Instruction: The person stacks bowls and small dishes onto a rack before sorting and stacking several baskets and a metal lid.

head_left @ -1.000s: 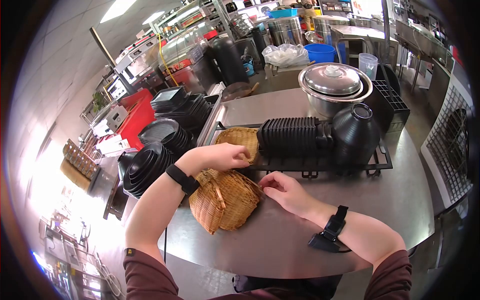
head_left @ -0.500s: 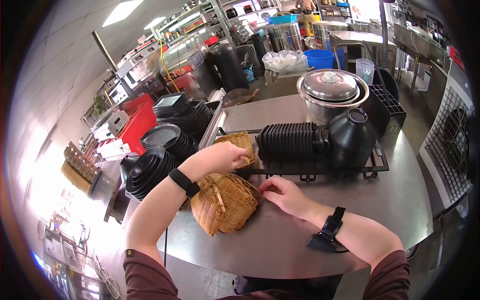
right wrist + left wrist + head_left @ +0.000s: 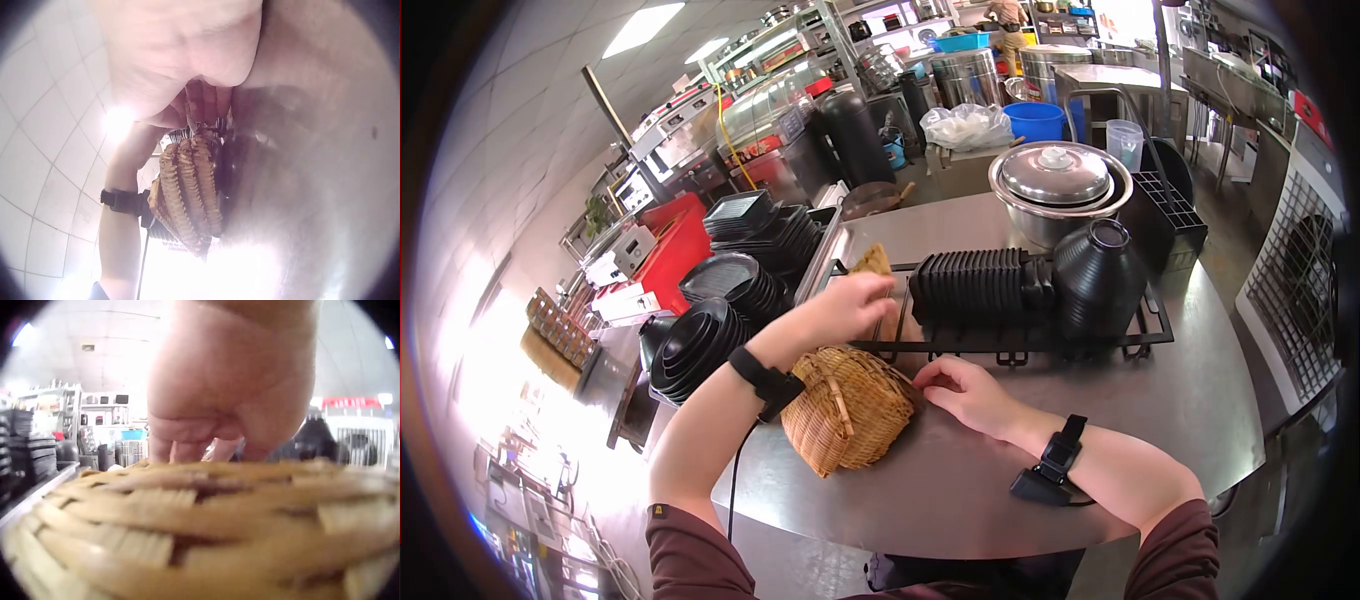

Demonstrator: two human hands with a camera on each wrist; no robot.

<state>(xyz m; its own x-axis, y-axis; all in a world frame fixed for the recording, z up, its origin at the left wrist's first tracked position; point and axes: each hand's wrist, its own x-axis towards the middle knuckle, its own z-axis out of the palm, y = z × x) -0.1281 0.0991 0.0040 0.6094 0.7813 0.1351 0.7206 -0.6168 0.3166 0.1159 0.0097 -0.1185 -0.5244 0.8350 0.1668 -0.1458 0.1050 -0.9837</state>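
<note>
Nested woven bamboo baskets [image 3: 848, 415] stand on their side at the front of the steel table, their rims showing as stacked bands in the right wrist view. My right hand [image 3: 965, 388] is at their right edge, thumb and fingers pinching the rim. Over the stack reaches my left hand [image 3: 850, 303], fingers bent at another woven basket [image 3: 870, 262], which is tilted up at the left end of the black rack [image 3: 1000, 345]. The hand hides most of that basket. Bamboo weave [image 3: 187, 519] fills the bottom of the left wrist view, under the palm.
On the rack stand a row of black ribbed dishes [image 3: 970, 287] and stacked black bowls [image 3: 1100, 285]. Behind it is a lidded steel pot [image 3: 1055, 185] beside a black slotted holder [image 3: 1170, 205]. Black plates and bowls [image 3: 700, 340] are piled at the left.
The basket at the rack's left end has turned from facing up to nearly edge-on, and my left hand has shifted slightly left with it. My right hand stays at the front stack.
</note>
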